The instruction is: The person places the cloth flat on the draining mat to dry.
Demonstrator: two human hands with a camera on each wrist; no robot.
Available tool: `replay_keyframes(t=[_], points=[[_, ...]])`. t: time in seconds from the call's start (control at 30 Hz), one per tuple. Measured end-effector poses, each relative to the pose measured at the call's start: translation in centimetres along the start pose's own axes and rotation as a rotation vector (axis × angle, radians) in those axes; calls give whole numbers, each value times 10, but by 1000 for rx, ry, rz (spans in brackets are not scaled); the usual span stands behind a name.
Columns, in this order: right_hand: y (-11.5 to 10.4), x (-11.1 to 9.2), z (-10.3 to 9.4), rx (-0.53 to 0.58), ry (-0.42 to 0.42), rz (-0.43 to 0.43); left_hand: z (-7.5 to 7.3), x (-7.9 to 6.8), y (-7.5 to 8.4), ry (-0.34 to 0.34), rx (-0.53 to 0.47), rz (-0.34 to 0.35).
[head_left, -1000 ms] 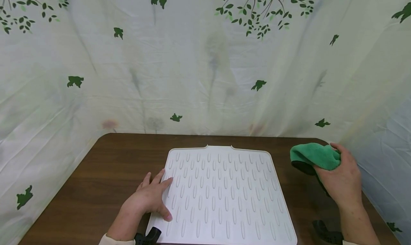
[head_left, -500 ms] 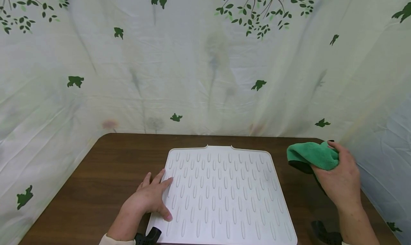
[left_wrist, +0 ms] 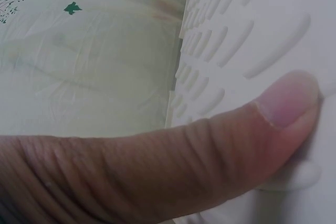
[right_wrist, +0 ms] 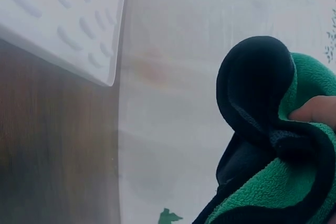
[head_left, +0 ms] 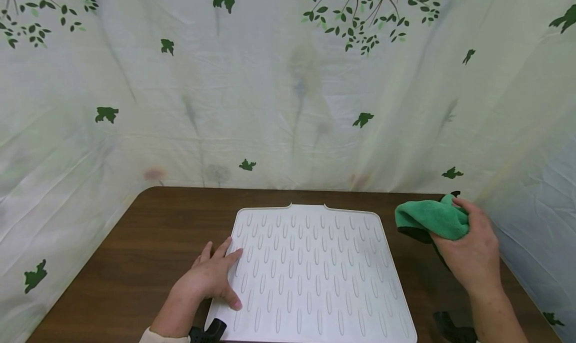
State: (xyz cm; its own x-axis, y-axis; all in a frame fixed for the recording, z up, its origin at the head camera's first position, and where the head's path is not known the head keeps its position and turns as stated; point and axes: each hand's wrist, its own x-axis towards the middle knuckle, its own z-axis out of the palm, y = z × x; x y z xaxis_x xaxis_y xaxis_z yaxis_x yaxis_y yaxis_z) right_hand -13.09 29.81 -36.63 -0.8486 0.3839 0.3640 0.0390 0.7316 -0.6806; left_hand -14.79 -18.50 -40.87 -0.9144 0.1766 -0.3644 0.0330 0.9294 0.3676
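A white plastic tray point(head_left: 310, 273) with raised oval ridges lies flat at the middle of the table's near side. My left hand point(head_left: 209, 278) rests on its left edge, fingers spread, with the thumb point(left_wrist: 278, 108) lying on the ridged surface in the left wrist view. Off to the right of the tray, my right hand point(head_left: 472, 248) grips a bunched green cloth point(head_left: 434, 218) with black edging. In the right wrist view the folded cloth point(right_wrist: 278, 184) shows its dark trim, and one finger presses into the green pile. Most of the right hand is hidden there.
The brown wooden table point(head_left: 171, 233) has rounded far corners. A pale curtain point(head_left: 279, 93) printed with green leaves hangs directly behind it and along both sides. Dark wrist mounts show at both wrists.
My right hand has shifted slightly left with the cloth, nearer the tray. The left hand and the tray have stayed in place.
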Motion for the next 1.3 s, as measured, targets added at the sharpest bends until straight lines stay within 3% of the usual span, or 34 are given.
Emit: replay_keyframes(t=[0.53,0.93,1.3], points=[[-9,-7,5,36,32,-58,0,-1,1,1,4,-10],[-14,-12,14,54,34,-186,0,1,2,-1,8,-11],[-16,-13,16,43,40,-210,0,1,3,1,10,4]])
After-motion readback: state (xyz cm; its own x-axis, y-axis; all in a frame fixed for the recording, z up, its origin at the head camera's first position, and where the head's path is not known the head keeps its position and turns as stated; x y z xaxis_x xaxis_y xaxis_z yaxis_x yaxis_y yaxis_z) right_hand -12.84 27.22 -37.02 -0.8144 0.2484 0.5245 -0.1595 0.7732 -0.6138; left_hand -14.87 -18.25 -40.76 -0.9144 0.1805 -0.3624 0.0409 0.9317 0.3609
